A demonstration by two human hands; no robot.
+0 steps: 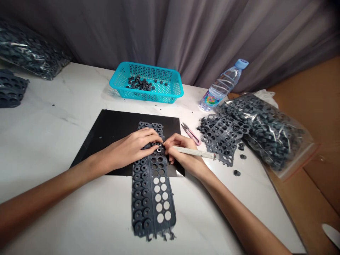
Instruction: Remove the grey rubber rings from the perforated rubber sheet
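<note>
A long dark grey moulded rubber sheet lies partly on a black board, its lower end over the white table. Rows of round rubber grommets fill its left side; much of its right side shows open holes. My left hand rests across the sheet, thumb and fingers closing around a small grommet at the right column. Pinched in my right hand is a slim tool with a pale wrapped handle. Its tip, mostly hidden by my fingers, points toward that grommet.
Behind the board stands a turquoise basket with loose grommets. To the right are pink-handled thread snips, punched-out rubber sheets, a water bottle and a full plastic bag. Another filled bag lies far left.
</note>
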